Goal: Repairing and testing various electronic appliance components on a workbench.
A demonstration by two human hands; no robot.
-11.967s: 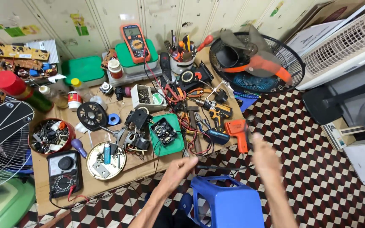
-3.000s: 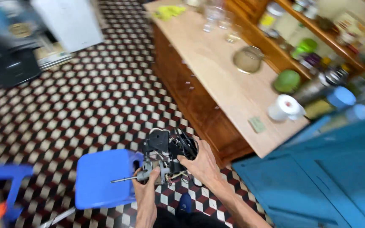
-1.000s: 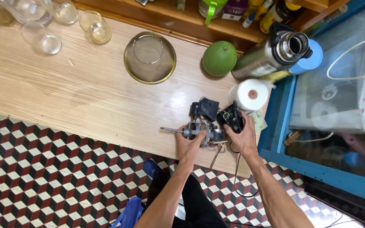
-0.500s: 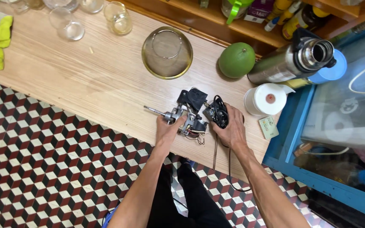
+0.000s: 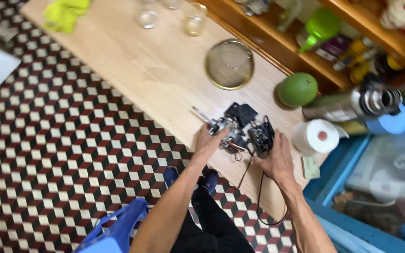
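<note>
A small electric motor assembly (image 5: 240,127) with a metal shaft, black housing parts and loose wires rests near the front edge of a long wooden counter (image 5: 155,70). My left hand (image 5: 207,140) grips its shaft end on the left. On the right side, my right hand (image 5: 273,157) holds the black housing part. A black cable (image 5: 259,197) hangs from the assembly over the counter's edge.
On the counter lie a round metal strainer (image 5: 229,64), a green round fruit (image 5: 297,89), a white paper roll (image 5: 316,136), a steel flask (image 5: 352,103), glasses (image 5: 194,18) and a yellow cloth (image 5: 66,11). A blue stool (image 5: 113,232) stands on the chequered floor (image 5: 62,154). Shelves with bottles (image 5: 333,42) run behind.
I carried the motor assembly from a cluttered workbench across the room to this wooden counter. In the last second it stayed in both hands while my view shifted.
</note>
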